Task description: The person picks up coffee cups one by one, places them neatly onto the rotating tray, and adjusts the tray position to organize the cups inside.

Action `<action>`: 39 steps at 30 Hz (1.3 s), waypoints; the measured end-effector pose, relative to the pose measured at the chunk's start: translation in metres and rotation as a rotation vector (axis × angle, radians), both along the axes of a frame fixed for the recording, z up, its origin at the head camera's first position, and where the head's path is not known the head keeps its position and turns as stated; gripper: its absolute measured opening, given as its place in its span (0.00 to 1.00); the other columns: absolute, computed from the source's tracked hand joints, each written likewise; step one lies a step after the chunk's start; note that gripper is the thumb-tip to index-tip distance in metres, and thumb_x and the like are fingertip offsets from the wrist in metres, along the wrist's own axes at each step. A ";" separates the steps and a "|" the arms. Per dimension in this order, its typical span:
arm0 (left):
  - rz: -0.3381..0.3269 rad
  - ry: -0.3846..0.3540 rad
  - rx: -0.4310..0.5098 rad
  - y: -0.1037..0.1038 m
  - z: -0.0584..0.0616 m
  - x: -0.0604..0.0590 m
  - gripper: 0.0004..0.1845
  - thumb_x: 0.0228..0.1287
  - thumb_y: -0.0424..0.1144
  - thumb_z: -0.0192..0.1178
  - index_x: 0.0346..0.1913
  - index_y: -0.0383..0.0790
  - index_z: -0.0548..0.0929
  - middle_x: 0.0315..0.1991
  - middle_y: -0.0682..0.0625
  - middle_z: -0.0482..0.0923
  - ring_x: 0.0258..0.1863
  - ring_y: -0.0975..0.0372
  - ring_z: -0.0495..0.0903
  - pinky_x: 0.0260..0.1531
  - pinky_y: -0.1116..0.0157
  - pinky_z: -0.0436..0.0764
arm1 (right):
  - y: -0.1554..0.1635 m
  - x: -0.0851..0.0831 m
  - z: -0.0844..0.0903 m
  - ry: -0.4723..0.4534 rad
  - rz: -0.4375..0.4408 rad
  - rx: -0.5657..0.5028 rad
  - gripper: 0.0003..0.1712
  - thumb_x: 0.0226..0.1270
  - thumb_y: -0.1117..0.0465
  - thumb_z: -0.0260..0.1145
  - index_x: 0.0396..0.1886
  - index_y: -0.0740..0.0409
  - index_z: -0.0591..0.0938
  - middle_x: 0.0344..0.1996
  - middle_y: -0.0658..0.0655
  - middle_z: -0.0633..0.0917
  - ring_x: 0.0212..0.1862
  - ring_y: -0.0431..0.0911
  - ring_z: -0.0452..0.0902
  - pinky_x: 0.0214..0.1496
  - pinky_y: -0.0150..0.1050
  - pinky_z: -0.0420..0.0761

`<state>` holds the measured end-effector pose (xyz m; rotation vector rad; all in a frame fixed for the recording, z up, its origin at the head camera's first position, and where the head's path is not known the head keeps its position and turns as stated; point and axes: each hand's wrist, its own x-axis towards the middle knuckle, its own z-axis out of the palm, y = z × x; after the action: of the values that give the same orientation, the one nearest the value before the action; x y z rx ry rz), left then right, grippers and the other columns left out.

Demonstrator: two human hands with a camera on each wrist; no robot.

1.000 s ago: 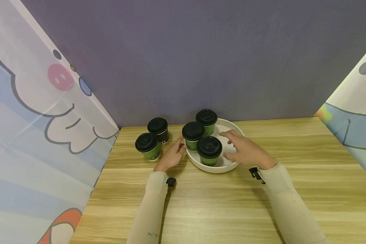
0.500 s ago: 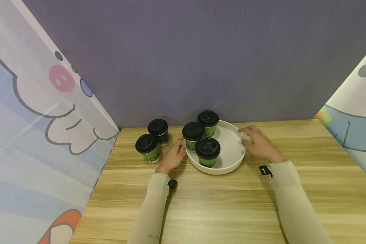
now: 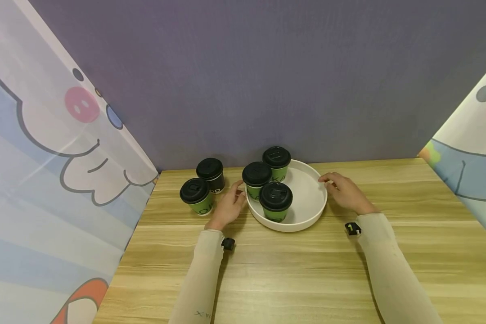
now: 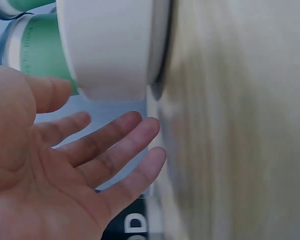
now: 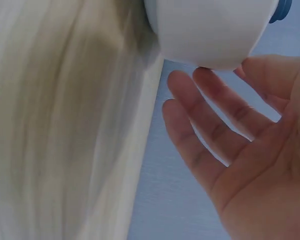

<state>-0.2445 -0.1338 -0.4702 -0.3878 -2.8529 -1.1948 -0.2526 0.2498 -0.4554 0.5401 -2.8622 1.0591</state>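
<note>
Head view shows both hands flanking a round white tray (image 3: 308, 211) on the wooden table (image 3: 291, 279). Left hand (image 3: 229, 206) rests at the tray's left rim, its fingers loosely spread and holding nothing; the left wrist view shows the palm (image 4: 45, 185) open beside the tray wall (image 4: 110, 45). Right hand (image 3: 345, 192) sits at the tray's right rim, fingers relaxed and extended, fingertips at the edge; the right wrist view shows the fingers (image 5: 215, 130) apart just beside the tray wall (image 5: 210, 30). Between the hands, three green paper cups with black lids (image 3: 276, 200) stand in the tray's left half. Beyond the left hand, a green lidded cup (image 3: 196, 196) and a black lidded cup (image 3: 210, 173) stand on the table.
</note>
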 end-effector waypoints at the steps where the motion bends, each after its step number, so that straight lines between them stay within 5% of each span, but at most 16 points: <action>1: 0.000 0.007 -0.001 -0.001 0.002 0.000 0.24 0.81 0.40 0.50 0.76 0.44 0.67 0.57 0.38 0.85 0.55 0.48 0.86 0.58 0.50 0.82 | 0.000 -0.001 -0.002 -0.003 -0.007 -0.008 0.16 0.82 0.65 0.52 0.60 0.64 0.80 0.61 0.69 0.81 0.54 0.63 0.79 0.56 0.60 0.78; 13: -0.047 -0.018 -0.079 -0.011 0.039 0.014 0.21 0.78 0.35 0.50 0.70 0.36 0.75 0.59 0.38 0.83 0.57 0.47 0.84 0.60 0.48 0.79 | 0.004 -0.003 -0.005 -0.154 -0.014 -0.127 0.19 0.84 0.61 0.51 0.66 0.62 0.76 0.60 0.70 0.81 0.47 0.57 0.84 0.41 0.40 0.82; 19: -0.028 -0.014 -0.014 -0.018 0.056 0.021 0.19 0.81 0.40 0.51 0.66 0.40 0.79 0.56 0.43 0.85 0.54 0.51 0.85 0.54 0.51 0.84 | 0.009 -0.003 -0.003 -0.213 0.073 -0.204 0.22 0.83 0.64 0.52 0.70 0.66 0.70 0.62 0.75 0.76 0.51 0.64 0.83 0.39 0.40 0.84; 31: 0.119 0.368 0.225 -0.046 0.073 0.023 0.12 0.76 0.36 0.58 0.56 0.40 0.86 0.47 0.43 0.88 0.44 0.54 0.87 0.47 0.59 0.85 | 0.019 -0.003 -0.005 -0.328 0.134 -0.277 0.29 0.80 0.64 0.57 0.76 0.64 0.63 0.67 0.78 0.69 0.60 0.68 0.77 0.49 0.41 0.85; 39: 0.245 0.393 0.229 -0.070 0.070 0.022 0.14 0.72 0.35 0.62 0.56 0.36 0.84 0.51 0.40 0.85 0.53 0.47 0.82 0.58 0.46 0.78 | 0.020 -0.002 -0.007 -0.400 0.165 -0.314 0.35 0.79 0.62 0.60 0.78 0.61 0.58 0.71 0.77 0.65 0.67 0.72 0.68 0.54 0.43 0.83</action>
<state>-0.2228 -0.2034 -0.3999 -0.2239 -2.3251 -1.2216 -0.2543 0.2702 -0.4624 0.6071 -2.9093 1.7885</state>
